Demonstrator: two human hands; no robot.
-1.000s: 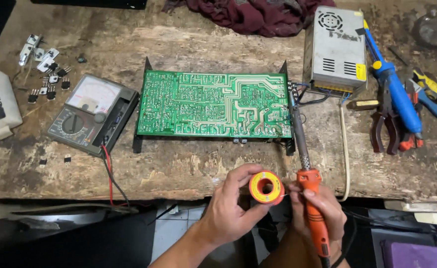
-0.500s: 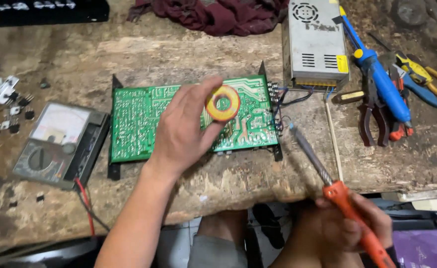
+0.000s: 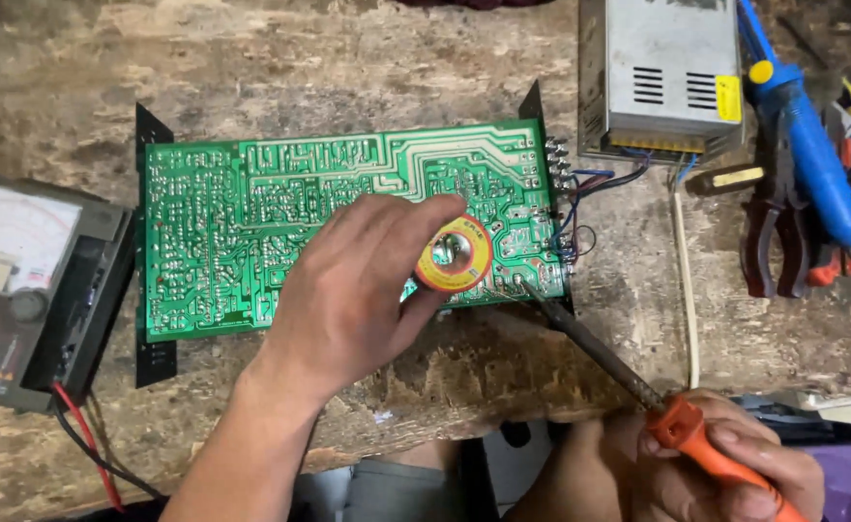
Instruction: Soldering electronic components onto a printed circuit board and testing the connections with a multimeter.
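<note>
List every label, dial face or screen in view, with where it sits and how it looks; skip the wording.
Spool label: round, yellow with a red ring, on the solder spool in the left hand, over the green circuit board.
Sticker: small yellow rectangle on the grey metal power supply, top right.
Meter face: pale dial window on the dark analogue multimeter, left edge.

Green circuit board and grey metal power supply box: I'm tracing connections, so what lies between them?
In the head view, thin blue, red and black wires run from the green circuit board edge to the grey metal power supply box, over bare wooden bench.
</note>
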